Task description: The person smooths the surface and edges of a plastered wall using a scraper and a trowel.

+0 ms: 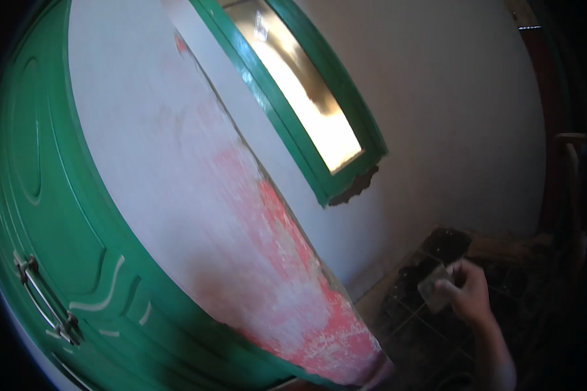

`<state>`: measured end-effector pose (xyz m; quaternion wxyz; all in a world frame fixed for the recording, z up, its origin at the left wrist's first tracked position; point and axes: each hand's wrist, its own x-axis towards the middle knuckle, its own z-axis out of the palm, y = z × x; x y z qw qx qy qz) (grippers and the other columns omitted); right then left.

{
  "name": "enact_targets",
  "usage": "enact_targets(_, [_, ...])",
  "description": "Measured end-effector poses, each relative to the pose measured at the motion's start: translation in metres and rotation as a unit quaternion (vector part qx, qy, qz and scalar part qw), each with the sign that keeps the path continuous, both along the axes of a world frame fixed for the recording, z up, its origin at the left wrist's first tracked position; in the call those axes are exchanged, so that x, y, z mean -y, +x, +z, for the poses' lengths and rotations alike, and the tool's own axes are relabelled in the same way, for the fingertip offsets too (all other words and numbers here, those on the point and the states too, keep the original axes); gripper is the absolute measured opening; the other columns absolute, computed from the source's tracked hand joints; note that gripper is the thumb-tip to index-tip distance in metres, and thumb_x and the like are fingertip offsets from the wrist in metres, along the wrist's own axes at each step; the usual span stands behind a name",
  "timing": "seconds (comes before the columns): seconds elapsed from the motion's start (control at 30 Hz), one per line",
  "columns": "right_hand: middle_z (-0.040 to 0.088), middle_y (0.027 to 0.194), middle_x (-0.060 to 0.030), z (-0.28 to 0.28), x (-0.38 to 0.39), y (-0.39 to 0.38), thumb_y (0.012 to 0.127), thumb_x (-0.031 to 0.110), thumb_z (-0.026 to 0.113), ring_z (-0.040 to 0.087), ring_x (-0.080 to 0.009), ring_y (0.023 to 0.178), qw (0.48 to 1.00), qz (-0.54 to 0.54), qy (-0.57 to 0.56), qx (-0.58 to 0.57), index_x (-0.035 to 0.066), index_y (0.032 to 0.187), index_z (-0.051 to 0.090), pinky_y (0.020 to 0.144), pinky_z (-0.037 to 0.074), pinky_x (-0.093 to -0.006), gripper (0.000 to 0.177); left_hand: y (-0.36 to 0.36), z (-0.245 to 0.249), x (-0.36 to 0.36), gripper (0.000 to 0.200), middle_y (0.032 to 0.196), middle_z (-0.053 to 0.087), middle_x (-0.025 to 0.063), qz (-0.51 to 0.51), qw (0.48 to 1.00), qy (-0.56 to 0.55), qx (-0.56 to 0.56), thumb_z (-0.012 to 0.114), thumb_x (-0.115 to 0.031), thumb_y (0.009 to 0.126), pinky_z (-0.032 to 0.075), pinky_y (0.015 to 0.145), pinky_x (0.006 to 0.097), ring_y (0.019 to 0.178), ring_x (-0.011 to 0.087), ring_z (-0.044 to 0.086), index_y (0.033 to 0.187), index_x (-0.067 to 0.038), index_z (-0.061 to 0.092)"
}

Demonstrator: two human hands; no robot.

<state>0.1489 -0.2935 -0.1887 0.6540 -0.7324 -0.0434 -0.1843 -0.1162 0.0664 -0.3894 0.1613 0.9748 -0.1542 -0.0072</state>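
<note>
My right hand [471, 293] is at the lower right, raised above the dark floor. Its fingers and thumb are closed on a small flat greyish piece [435, 288], roughly rectangular. Blur and dim light hide what kind of thing it is. To the left of the hand stands a wall section [241, 215] with white paint worn through to pink and red, most of all along its lower edge and corner. The hand is apart from that wall. My left hand does not show.
A green panelled door [78, 215] with a metal handle [44, 300] fills the left side. A green-framed window [300, 85] sits in the white wall [450, 117], with broken plaster under its lower corner. Dark tiles [424, 332] and a dark patch [447, 242] lie on the floor.
</note>
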Motion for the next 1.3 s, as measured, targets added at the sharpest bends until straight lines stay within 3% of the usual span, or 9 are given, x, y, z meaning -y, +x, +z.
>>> enact_targets(0.17, [0.076,0.083,-0.0006,-0.123,-0.005,-0.062,0.083,0.005,0.092,0.068,-0.0069,0.077,0.950,0.174,0.131,-0.222,0.002,0.092,0.072,0.073,0.056,-0.0284,0.021,0.032,-0.002,0.083,0.103,0.181,0.017,0.0215,-0.140,0.892,-0.384,-0.190,0.072,-0.032,0.109,0.032,0.130,0.0514,0.165,0.0338,0.025,0.177,-0.006,-0.001])
enact_targets(0.27, [0.082,0.094,-0.0068,-0.204,-0.003,-0.096,0.086,0.002,0.093,0.076,-0.0132,0.089,0.910,0.268,0.104,-0.300,0.002,0.103,0.080,0.078,0.060,-0.0316,0.022,0.040,-0.050,0.120,0.080,0.166,0.047,0.0166,0.061,0.737,-0.555,-0.381,0.072,-0.025,0.109,0.047,0.118,0.0434,0.152,0.0280,0.048,0.173,-0.006,0.028])
enact_targets(0.4, [0.080,0.091,-0.0051,-0.211,0.002,-0.130,0.082,0.010,0.097,0.073,-0.0116,0.087,0.910,0.253,0.015,-0.328,0.002,0.099,0.078,0.080,0.058,-0.0308,0.027,0.044,-0.059,0.134,0.034,0.120,0.077,0.0067,0.108,0.697,-0.590,-0.393,0.070,-0.020,0.109,0.054,0.101,0.0341,0.114,0.0182,0.071,0.139,-0.004,0.072])
enact_targets(0.57, [0.081,0.101,-0.0132,-0.243,0.020,-0.153,0.098,0.027,0.084,0.073,-0.0227,0.091,0.909,0.304,-0.017,-0.284,0.005,0.112,0.078,0.087,0.058,-0.0421,0.027,0.030,-0.082,0.125,0.029,0.110,0.079,0.0068,0.128,0.722,-0.538,-0.416,0.069,-0.022,0.110,0.057,0.094,0.0350,0.102,0.0181,0.073,0.133,-0.006,0.077])
enact_targets(0.7, [0.076,0.091,-0.0131,-0.197,0.030,-0.162,0.099,0.028,0.080,0.070,-0.0215,0.085,0.939,0.102,-0.046,-0.324,0.002,0.102,0.075,0.085,0.056,-0.0385,0.027,0.031,-0.091,0.117,0.025,0.107,0.080,0.0052,0.110,0.753,-0.497,-0.417,0.071,-0.024,0.110,0.058,0.091,0.0360,0.097,0.0173,0.074,0.127,-0.009,0.080])
enact_targets(0.97, [0.076,0.126,-0.0215,-0.227,0.052,-0.185,0.099,0.043,0.075,0.073,-0.0402,0.115,0.881,-0.084,-0.259,-0.387,0.007,0.130,0.076,0.098,0.056,-0.0491,0.047,0.009,-0.132,0.096,0.025,0.119,0.078,0.0079,0.159,0.781,-0.446,-0.408,0.076,-0.024,0.106,0.055,0.100,0.0381,0.115,0.0189,0.069,0.124,-0.006,0.077])
enact_targets(1.07, [0.072,0.106,-0.0125,-0.300,0.034,-0.206,0.072,-0.002,0.089,0.070,-0.0279,0.101,0.894,-0.232,-0.243,-0.296,0.004,0.106,0.070,0.098,0.055,-0.0386,0.039,-0.002,-0.127,0.097,0.029,0.122,0.076,0.0087,0.069,0.781,-0.498,-0.370,0.077,-0.023,0.106,0.053,0.103,0.0392,0.117,0.0187,0.068,0.127,-0.003,0.074])
enact_targets(1.2, [0.065,0.113,-0.0171,-0.315,0.035,-0.213,0.067,-0.004,0.086,0.064,-0.0380,0.108,0.932,-0.183,-0.224,-0.219,0.004,0.112,0.065,0.103,0.050,-0.0462,0.050,-0.030,-0.149,0.083,0.036,0.126,0.074,0.0097,0.048,0.907,-0.354,-0.223,0.079,-0.022,0.105,0.053,0.104,0.0397,0.118,0.0198,0.067,0.132,-0.001,0.070])
enact_targets(1.3, [0.064,0.110,-0.0170,-0.255,0.029,-0.204,0.071,-0.001,0.086,0.064,-0.0390,0.107,0.921,-0.170,-0.249,-0.247,0.004,0.116,0.066,0.100,0.049,-0.0498,0.049,0.005,-0.108,0.083,0.043,0.133,0.069,0.0117,-0.040,0.838,-0.374,-0.396,0.080,-0.020,0.103,0.053,0.103,0.0416,0.120,0.0215,0.065,0.139,-0.001,0.064])
